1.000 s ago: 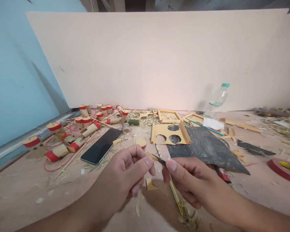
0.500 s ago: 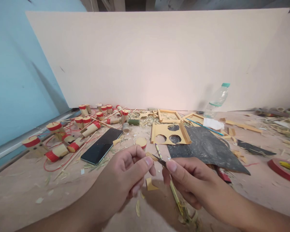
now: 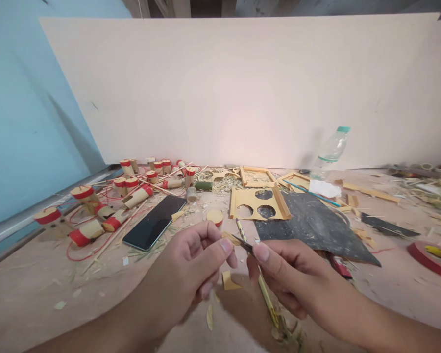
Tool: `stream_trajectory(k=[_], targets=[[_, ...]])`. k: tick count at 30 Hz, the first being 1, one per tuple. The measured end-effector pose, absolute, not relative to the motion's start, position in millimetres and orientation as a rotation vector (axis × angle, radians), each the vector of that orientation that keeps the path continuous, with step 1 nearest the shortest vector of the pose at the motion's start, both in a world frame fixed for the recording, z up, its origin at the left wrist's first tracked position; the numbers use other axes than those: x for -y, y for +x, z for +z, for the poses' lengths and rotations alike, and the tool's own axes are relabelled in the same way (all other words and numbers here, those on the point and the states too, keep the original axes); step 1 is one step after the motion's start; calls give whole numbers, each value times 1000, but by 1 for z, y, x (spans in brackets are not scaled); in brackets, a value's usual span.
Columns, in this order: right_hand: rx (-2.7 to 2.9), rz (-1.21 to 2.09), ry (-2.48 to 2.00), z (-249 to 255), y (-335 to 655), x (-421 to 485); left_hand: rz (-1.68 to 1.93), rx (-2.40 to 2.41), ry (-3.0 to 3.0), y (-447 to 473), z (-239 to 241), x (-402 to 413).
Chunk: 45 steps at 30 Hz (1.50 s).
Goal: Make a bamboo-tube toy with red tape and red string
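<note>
Two bare hands are hovering over the near middle of the worktop. The right hand is pinching one dark pointed tool between thumb and fingers, its tip aiming at the other hand. The left hand is curling its fingers in, thumb lying over them; one yellowish sliver is showing right by that thumb, and I'm not able to tell whether it's being gripped or lying behind. One slender stick is slanting behind the right fingers toward the near edge, and one yellow scrap is lying between the hands.

Looking to the left edge, at least a dozen red-banded tubes are crowding toward the far left corner, some standing, some lying, red cords looping among them. One phone is lying just beside them. Beyond the hands, one yellow panel is showing three holes, overlapping one black sheet. One green tube is lying near the far edge, where one tilted clear bottle is standing farther right, one white tissue resting before it. Over by the right edge, one red ring is lying flat.
</note>
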State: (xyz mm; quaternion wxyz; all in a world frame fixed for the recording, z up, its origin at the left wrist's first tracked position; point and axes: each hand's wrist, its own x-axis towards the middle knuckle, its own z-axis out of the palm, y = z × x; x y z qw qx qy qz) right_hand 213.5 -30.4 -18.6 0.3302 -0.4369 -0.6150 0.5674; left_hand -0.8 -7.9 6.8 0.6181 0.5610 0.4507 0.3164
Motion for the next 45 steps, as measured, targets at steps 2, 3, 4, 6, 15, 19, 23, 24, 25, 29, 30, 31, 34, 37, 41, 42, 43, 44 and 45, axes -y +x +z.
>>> stream_trajectory(k=[2, 3, 4, 6, 15, 19, 23, 24, 25, 29, 30, 31, 34, 37, 41, 42, 43, 44, 45], targets=[[1607, 1486, -1141, -18, 213, 30, 730, -1032, 1296, -1, 7, 8], [1602, 1490, -1143, -17, 213, 30, 732, -1029, 1300, -1, 7, 8], [1600, 1492, -1143, -17, 213, 30, 732, -1028, 1301, -1, 7, 8], [1601, 1487, -1144, -17, 212, 30, 734, -1031, 1302, -1, 6, 8], [1616, 1471, -1133, -18, 214, 32, 737, -1033, 1291, -3, 4, 7], [1612, 1484, -1134, -17, 214, 32, 739, -1033, 1284, -3, 4, 8], [1614, 1478, -1146, -18, 214, 31, 732, -1026, 1289, -3, 4, 8], [1617, 1477, -1148, -18, 214, 31, 736, -1023, 1290, -3, 4, 8], [1618, 1476, -1150, -18, 214, 31, 738, -1023, 1290, -3, 4, 8], [1618, 1472, -1143, -20, 214, 31, 742, -1019, 1295, -2, 5, 7], [1616, 1473, -1143, -20, 214, 31, 737, -1015, 1295, -2, 5, 7], [1613, 1477, -1142, -20, 214, 30, 736, -1011, 1297, -2, 5, 7], [1609, 1487, -1139, -19, 214, 30, 733, -1009, 1299, -2, 6, 7], [1601, 1484, -1139, -17, 213, 31, 736, -1009, 1294, -2, 6, 8], [1591, 1493, -1149, -15, 212, 33, 747, -996, 1303, -3, 7, 9], [1595, 1493, -1151, -15, 212, 33, 746, -993, 1301, -3, 7, 9], [1600, 1491, -1151, -15, 212, 32, 749, -992, 1297, -3, 7, 9], [1607, 1488, -1151, -15, 212, 32, 749, -992, 1293, -3, 6, 9], [1615, 1480, -1151, -15, 212, 32, 749, -990, 1290, -3, 6, 9]])
